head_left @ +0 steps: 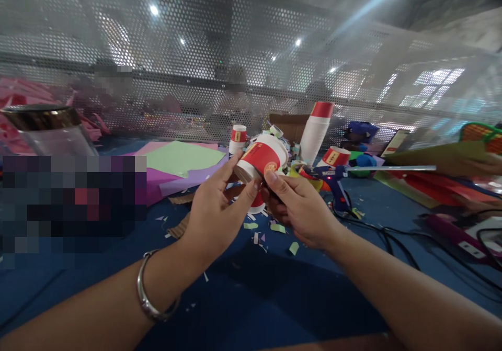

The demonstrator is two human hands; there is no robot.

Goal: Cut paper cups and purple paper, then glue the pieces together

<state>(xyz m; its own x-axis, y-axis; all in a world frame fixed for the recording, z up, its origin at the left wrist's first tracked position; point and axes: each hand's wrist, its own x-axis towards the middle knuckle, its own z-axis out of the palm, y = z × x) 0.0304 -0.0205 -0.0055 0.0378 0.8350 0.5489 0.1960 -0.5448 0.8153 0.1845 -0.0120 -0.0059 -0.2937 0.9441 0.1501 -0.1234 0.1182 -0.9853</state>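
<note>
A red and white paper cup (262,156) is held tilted on its side above the table, its base towards the lower left. My left hand (215,207) is closed around the cup's base end, thumb below and fingers behind. My right hand (304,204) pinches the cup's lower side, thumb on the red band; its curled fingers are partly hidden. Beneath the hands, part of another red and white cup (257,203) shows on the table. To the right of my right hand, a blue glue gun (336,183) stands with a clear glue stick poking out of its back.
A stack of paper cups (314,134) leans at the back. Coloured paper sheets (184,157) lie left, below a perforated metal screen (188,42). Paper scraps (277,228) litter the blue table (251,293). Black cables (392,233) run right towards a purple power strip (453,236).
</note>
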